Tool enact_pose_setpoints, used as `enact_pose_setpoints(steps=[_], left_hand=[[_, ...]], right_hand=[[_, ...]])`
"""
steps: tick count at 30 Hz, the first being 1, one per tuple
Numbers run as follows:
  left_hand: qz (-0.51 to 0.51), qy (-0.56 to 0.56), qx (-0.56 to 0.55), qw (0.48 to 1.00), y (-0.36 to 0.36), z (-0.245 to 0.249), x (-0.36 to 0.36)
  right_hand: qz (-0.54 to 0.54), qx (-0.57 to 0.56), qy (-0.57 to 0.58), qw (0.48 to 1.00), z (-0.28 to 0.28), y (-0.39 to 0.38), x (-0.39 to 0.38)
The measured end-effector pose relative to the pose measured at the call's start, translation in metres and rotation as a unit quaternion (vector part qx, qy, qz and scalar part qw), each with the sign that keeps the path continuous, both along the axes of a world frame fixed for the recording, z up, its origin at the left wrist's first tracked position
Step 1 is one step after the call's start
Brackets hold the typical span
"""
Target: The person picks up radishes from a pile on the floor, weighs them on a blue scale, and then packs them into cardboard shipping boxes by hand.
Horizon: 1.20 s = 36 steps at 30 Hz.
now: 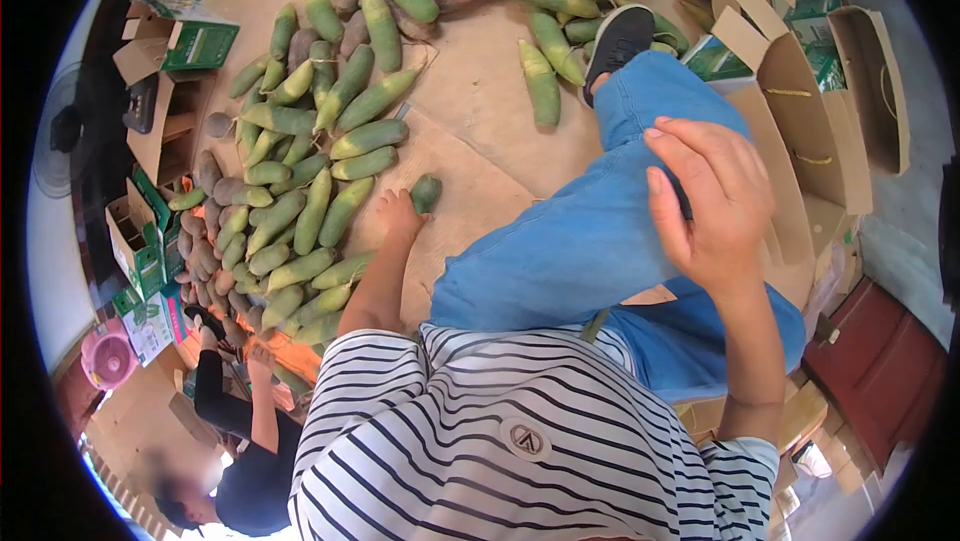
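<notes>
Green fruit [427, 192] lies touching the left hand [399, 213], long axis pointing away, grip impossible to tell; the right hand [712, 203] hangs open, well apart.

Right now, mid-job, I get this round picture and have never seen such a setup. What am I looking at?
There is no machine: one camera worn on a person's head looks down through a wide lens, so edges bend. The striped shirt and blue jeans are the wearer's. The left hand reaches out and touches one green fruit on the cardboard sheet. The right hand rests over the raised leg, fingers bent; whether it holds anything I cannot tell. A pile of long green and brownish fruits covers the cardboard, with open boxes around. Another person is at lower left.
</notes>
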State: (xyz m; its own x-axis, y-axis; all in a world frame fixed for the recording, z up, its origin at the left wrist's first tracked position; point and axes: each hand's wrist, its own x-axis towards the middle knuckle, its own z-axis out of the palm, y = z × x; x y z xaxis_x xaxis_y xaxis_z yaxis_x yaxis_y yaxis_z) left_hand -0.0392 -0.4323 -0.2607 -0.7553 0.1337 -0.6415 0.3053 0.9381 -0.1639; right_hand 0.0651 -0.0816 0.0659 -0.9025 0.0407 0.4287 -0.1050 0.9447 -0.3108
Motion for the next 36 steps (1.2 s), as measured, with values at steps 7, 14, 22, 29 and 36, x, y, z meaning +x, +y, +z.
enact_pose_setpoints(steps=[7,14,22,29,36], left_hand=[[0.154,-0.099,0.251,0.951,-0.02,-0.073,-0.003],[0.065,-0.058,0.623,0.777,0.156,0.11,-0.039],[-0.223,0.034,0.822,0.523,0.355,0.379,0.035],[-0.506,0.082,0.604,0.61,0.437,0.386,0.081],[-0.588,0.056,0.422,0.688,0.446,0.344,0.096]], right_hand=[[-0.012,-0.012,0.002,1.0,-0.007,0.009,0.014],[-0.004,-0.1,0.112,0.989,-0.014,0.004,0.017],[-0.026,-0.124,0.227,0.966,-0.023,0.003,0.036],[-0.15,-0.22,0.249,0.931,0.021,0.027,0.132],[-0.457,-0.055,0.113,0.88,0.006,0.066,0.28]])
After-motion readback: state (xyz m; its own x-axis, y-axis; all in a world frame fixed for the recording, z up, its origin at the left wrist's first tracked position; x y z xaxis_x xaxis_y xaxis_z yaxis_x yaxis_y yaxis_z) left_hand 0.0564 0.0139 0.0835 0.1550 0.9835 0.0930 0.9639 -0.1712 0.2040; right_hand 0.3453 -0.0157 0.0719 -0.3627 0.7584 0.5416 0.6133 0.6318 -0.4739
